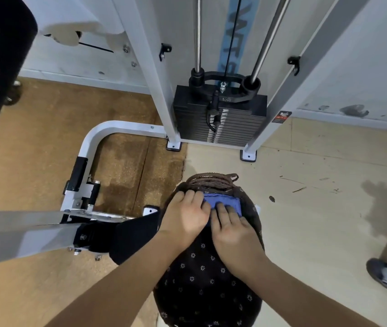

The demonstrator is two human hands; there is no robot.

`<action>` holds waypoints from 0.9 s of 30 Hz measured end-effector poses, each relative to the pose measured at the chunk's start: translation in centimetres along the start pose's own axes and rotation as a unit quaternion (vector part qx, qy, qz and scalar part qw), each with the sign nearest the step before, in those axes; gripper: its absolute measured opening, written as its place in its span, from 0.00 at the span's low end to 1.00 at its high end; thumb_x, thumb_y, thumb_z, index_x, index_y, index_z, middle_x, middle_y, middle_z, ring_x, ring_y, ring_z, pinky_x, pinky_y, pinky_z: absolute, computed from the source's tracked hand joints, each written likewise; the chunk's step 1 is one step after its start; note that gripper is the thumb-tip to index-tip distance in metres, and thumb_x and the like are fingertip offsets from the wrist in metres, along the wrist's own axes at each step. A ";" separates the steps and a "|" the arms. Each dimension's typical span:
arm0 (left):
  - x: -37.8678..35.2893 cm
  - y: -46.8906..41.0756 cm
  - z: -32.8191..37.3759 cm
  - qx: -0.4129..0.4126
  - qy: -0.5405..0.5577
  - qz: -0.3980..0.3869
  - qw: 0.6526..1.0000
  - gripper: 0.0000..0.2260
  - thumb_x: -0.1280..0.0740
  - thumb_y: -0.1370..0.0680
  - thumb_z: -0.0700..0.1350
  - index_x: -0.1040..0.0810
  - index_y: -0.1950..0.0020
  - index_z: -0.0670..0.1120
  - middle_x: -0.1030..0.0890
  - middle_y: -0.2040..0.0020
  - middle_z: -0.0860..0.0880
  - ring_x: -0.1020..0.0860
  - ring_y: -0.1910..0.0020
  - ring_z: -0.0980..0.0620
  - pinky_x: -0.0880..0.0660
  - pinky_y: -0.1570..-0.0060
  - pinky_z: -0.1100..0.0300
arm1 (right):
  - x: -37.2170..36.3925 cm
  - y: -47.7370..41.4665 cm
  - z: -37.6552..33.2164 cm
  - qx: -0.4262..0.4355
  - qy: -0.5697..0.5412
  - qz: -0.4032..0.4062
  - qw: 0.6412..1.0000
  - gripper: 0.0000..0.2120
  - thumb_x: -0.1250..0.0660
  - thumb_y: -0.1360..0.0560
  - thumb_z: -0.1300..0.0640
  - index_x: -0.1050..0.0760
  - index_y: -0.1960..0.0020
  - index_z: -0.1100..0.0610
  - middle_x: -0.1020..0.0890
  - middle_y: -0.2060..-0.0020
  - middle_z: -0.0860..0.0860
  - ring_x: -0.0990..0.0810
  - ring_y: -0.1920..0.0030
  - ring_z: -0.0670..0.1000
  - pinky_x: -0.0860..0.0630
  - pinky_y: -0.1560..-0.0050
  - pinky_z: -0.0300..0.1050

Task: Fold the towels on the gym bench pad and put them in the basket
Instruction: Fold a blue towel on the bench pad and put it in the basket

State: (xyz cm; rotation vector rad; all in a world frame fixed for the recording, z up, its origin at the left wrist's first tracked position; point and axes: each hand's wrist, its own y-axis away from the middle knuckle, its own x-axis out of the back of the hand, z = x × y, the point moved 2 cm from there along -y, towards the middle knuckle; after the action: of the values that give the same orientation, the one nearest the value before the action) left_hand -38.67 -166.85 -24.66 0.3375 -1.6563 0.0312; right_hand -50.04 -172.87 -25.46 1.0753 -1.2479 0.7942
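Left hand (pixel 185 212), right hand (pixel 231 228) flat over blue towel (pixel 226 200), basket (pixel 211 181) mostly hidden

We count one blue towel (pixel 225 202), one basket (pixel 211 179) and two hands: one left hand (pixel 185 215) and one right hand (pixel 232 230). Beyond them we count one weight stack (pixel 220 119), two steel guide rods (pixel 198 31), two black hooks (pixel 165 50), one white cloth (pixel 69 22) and one shoe (pixel 386 277)

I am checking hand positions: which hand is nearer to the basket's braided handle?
Left. The left hand lies below the braided handle, fingertips almost at it; the right hand rests lower, on the blue towel.
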 end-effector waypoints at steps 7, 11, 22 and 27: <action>-2.2 1.3 1.6 0.023 0.001 -0.139 0.990 0.17 0.37 0.30 0.43 0.16 0.48 0.37 0.16 0.54 0.37 0.16 0.61 0.41 0.19 0.61 0.53 | -0.4 -1.0 -0.5 -0.057 -0.072 -0.142 0.986 0.26 0.27 0.39 0.58 0.20 0.43 0.67 0.19 0.45 0.67 0.17 0.49 0.65 0.17 0.59 0.57; -1.1 0.4 2.4 0.051 0.020 -0.237 0.970 0.21 0.41 0.31 0.41 0.19 0.43 0.34 0.19 0.47 0.31 0.16 0.56 0.38 0.20 0.64 0.53 | 0.9 -0.4 0.2 -0.070 -0.064 -0.116 0.989 0.24 0.47 0.31 0.59 0.20 0.44 0.68 0.19 0.44 0.64 0.18 0.46 0.63 0.19 0.60 0.51; 0.0 0.2 0.6 0.072 0.117 -0.190 0.972 0.26 0.42 0.20 0.39 0.47 0.24 0.45 0.40 0.25 0.38 0.21 0.43 0.41 0.23 0.53 0.51 | -0.5 -0.2 0.1 -0.101 -0.040 -0.180 0.978 0.27 0.43 0.31 0.55 0.24 0.38 0.69 0.22 0.41 0.69 0.19 0.44 0.66 0.22 0.54 0.58; 1.4 0.2 0.3 0.068 0.075 -0.147 0.984 0.20 0.43 0.19 0.42 0.40 0.27 0.46 0.30 0.33 0.42 0.27 0.38 0.43 0.25 0.50 0.53 | 1.3 2.0 -1.1 -0.090 -0.064 -0.109 0.988 0.25 0.41 0.30 0.55 0.23 0.37 0.64 0.23 0.38 0.65 0.23 0.38 0.64 0.24 0.48 0.59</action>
State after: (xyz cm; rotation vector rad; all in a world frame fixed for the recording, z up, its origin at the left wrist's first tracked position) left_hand -39.11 -167.03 -23.27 0.6662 -1.4439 -0.0513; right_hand -51.28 -171.27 -23.78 1.1047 -1.2577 0.4424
